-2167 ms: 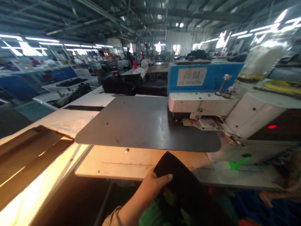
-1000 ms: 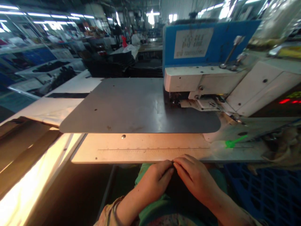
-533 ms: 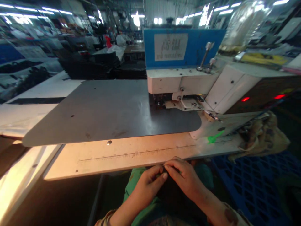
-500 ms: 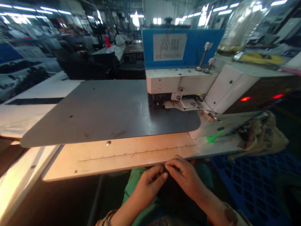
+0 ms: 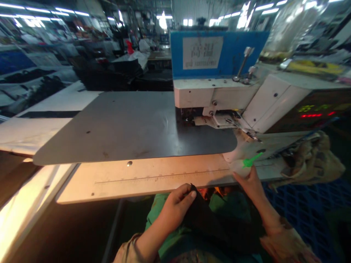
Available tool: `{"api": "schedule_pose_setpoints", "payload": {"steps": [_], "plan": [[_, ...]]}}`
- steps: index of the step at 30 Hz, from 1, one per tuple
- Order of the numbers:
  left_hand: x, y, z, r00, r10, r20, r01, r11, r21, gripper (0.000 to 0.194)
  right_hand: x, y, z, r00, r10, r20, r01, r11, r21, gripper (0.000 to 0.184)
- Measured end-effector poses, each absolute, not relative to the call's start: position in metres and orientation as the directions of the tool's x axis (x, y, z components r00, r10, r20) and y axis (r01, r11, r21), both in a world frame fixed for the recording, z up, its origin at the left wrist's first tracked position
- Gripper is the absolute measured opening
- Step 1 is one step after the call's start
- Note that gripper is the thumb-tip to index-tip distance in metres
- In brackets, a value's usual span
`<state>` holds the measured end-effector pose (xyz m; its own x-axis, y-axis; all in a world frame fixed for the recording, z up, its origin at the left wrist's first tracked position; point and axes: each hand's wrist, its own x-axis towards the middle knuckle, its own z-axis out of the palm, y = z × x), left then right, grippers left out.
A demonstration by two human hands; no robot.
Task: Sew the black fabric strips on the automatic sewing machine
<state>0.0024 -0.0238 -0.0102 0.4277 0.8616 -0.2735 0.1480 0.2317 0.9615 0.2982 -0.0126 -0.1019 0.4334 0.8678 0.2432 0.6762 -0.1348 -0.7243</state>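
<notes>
My left hand (image 5: 175, 206) is closed on the top edge of a black fabric piece (image 5: 216, 226) that lies across my lap, just below the front edge of the sewing table (image 5: 153, 179). My right hand (image 5: 251, 184) is off to the right at the table's front edge, fingertips reaching up toward a small green tool (image 5: 251, 161) on the table; its fingers are stretched out. Ahead lies the dark grey work plate (image 5: 128, 128) and the white and blue sewing machine (image 5: 225, 87).
A crumpled beige cloth (image 5: 312, 162) hangs at the right end of the table over a blue plastic crate (image 5: 301, 208). Black strips (image 5: 49, 114) lie on the white table at the left. Stacks of dark material (image 5: 120, 75) stand behind the plate.
My right hand has left the fabric and moved right and up to the table edge by the green tool. My left hand still holds the black fabric, now more exposed.
</notes>
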Motion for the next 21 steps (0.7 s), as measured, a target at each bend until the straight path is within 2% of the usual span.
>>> {"api": "schedule_pose_setpoints", "payload": {"steps": [3,5,7,9,11,15,21], "plan": [[0.0,-0.025,-0.007,0.404,0.874,-0.27,0.163,0.221,0.961,0.031,0.289,-0.008,-0.098,0.455,0.872,0.181,0.673,-0.203,-0.712,0.069],[-0.003,-0.025,-0.006,0.386,0.882,-0.272,0.161,0.226,0.961,0.031,0.28,-0.013,-0.089,0.301,0.918,0.258,0.761,-0.068,-0.646,0.061],[-0.006,-0.025,-0.006,0.373,0.886,-0.274,0.154,0.232,0.96,0.031,0.269,-0.022,-0.075,0.07,0.946,0.315,0.838,0.115,-0.533,0.054],[-0.007,-0.024,-0.007,0.372,0.886,-0.279,0.143,0.242,0.96,0.032,0.257,-0.032,-0.058,-0.102,0.952,0.288,0.873,0.224,-0.432,0.052],[-0.006,-0.022,-0.008,0.374,0.882,-0.285,0.128,0.255,0.958,0.032,0.247,-0.038,-0.041,-0.19,0.953,0.234,0.891,0.267,-0.366,0.054],[-0.005,-0.021,-0.008,0.373,0.886,-0.276,0.124,0.248,0.961,0.035,0.238,-0.038,-0.02,-0.292,0.93,0.221,0.896,0.347,-0.278,0.057],[-0.007,-0.021,-0.009,0.348,0.894,-0.281,0.146,0.244,0.959,0.033,0.237,-0.029,-0.008,-0.366,0.903,0.226,0.898,0.407,-0.167,0.052]]}}
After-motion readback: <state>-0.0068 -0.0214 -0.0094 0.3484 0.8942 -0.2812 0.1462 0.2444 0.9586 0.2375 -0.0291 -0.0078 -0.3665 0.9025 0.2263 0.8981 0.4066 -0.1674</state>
